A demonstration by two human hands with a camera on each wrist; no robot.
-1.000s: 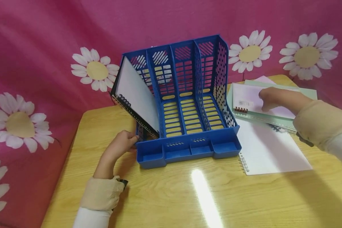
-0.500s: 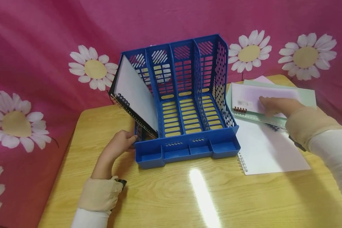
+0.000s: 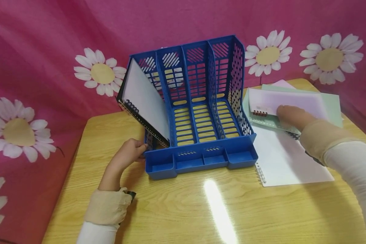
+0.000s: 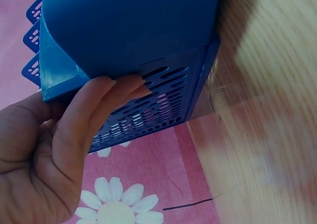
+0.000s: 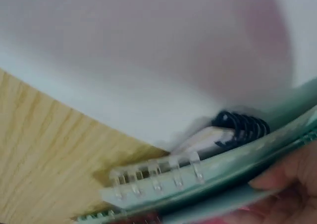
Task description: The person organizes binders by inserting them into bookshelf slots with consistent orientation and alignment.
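A blue desktop file rack (image 3: 198, 146) with upright compartments and small front trays stands mid-table. My left hand (image 3: 126, 152) grips its left front edge; in the left wrist view the fingers (image 4: 94, 110) lie against the slotted side wall. A black-edged spiral notebook (image 3: 144, 98) leans in the leftmost compartment. At right, my right hand (image 3: 292, 117) pinches the near edge of a pale lilac spiral notebook (image 3: 262, 100), whose near edge is bent up. Under it lies a pale green notebook (image 3: 332, 103). In the right wrist view, thumb and fingers close on the stack's edge, partly cut off.
A white loose-ring notebook (image 3: 292, 166) lies on the wooden table (image 3: 177, 206) below the stack, right of the rack. A dark spiral binding (image 5: 240, 127) shows between the notebooks. Behind the table hangs a pink cloth (image 3: 183, 20) with white daisies.
My right hand has shifted slightly left and nearer along the lilac notebook and now grips its edge, which has bent upward. The left hand stays on the rack.
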